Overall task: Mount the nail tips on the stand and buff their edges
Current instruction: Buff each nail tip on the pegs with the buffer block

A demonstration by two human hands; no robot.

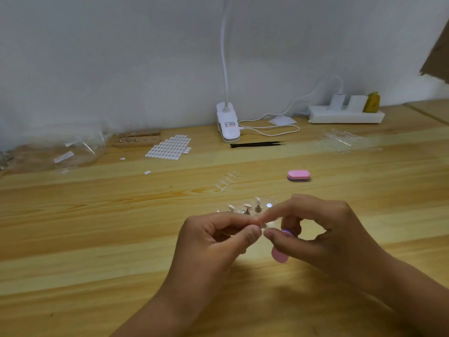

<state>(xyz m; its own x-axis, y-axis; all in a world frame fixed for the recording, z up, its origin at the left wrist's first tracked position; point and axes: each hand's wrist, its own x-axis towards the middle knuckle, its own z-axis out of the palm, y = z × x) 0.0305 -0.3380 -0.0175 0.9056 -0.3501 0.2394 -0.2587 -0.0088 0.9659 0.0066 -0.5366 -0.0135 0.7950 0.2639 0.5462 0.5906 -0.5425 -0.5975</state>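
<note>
- The left hand [218,242] is pinching a small clear nail tip [264,225] between thumb and forefinger, well in front of the clip lamp [228,122], on the person's side of it; the tip is tiny and blurred, so its shape is only likely.
- The right hand [323,229] is gripping a pink buffer [280,256] with curled fingers and thumb, its forefinger reaching across to touch the tip, just right of the left hand and likewise well in front of the lamp.
- The clear stand [250,209], with small metal holders sticking up from it, is sitting just behind the fingertips, between the hands and the lamp.
- A second pink buffer block [298,175] is lying in front of the lamp and to its right.
- A strip of clear tips [227,182] is lying straight in front of the lamp, short of the stand.
- Black tweezers [257,144] are lying just in front of the lamp's base.
- A sheet of white adhesive tabs [170,147] is lying left of the lamp, with a wooden block [137,139] farther left.
- A white power strip [345,114] is sitting right of the lamp, against the wall.
</note>
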